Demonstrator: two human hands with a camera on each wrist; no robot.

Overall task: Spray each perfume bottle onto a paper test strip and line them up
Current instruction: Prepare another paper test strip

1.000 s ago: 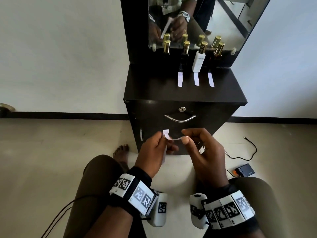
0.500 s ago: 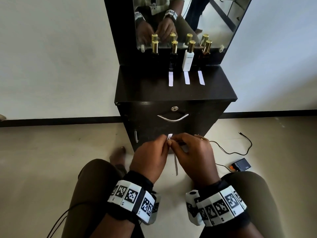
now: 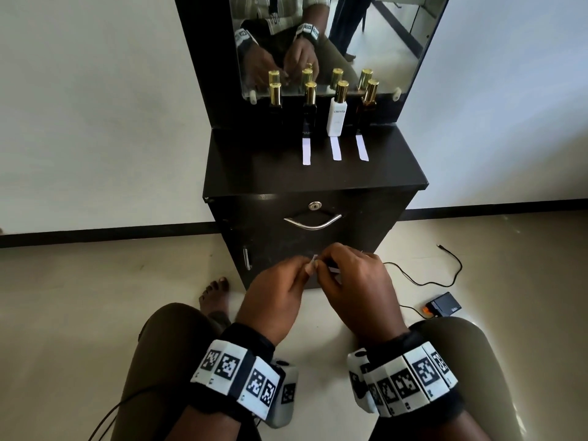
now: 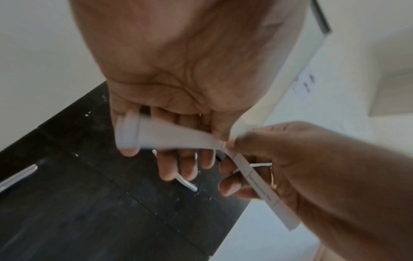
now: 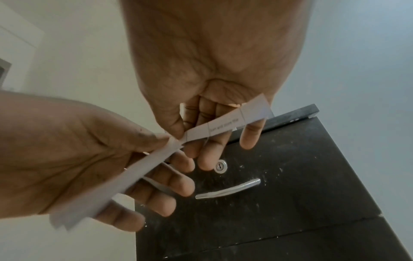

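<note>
Both hands meet low in front of the cabinet drawer and pinch one long white paper strip [image 3: 314,260] at the same spot. The strip [image 4: 176,136] is creased at that pinch. One length runs across my left hand's [image 3: 299,272] fingers, and the other length [image 5: 225,126] lies across my right hand's [image 3: 331,268] fingers. Four gold-capped perfume bottles stand along the mirror: a black bottle [image 3: 275,101] at far left, a second black bottle [image 3: 309,113], a white bottle [image 3: 337,117] and a dark amber bottle [image 3: 366,106]. Three test strips [image 3: 335,148] lie in front of the right three bottles.
The black cabinet top [image 3: 270,176] is bare at its left and front. A drawer with a metal handle [image 3: 311,221] and a lock sits just behind my hands. On the floor at right lie a small black device [image 3: 444,304] and its cable. My knees flank the hands.
My hands, which held the strip stretched between them, have come together on one spot of it. The strip now bends there. The head view has shifted slightly.
</note>
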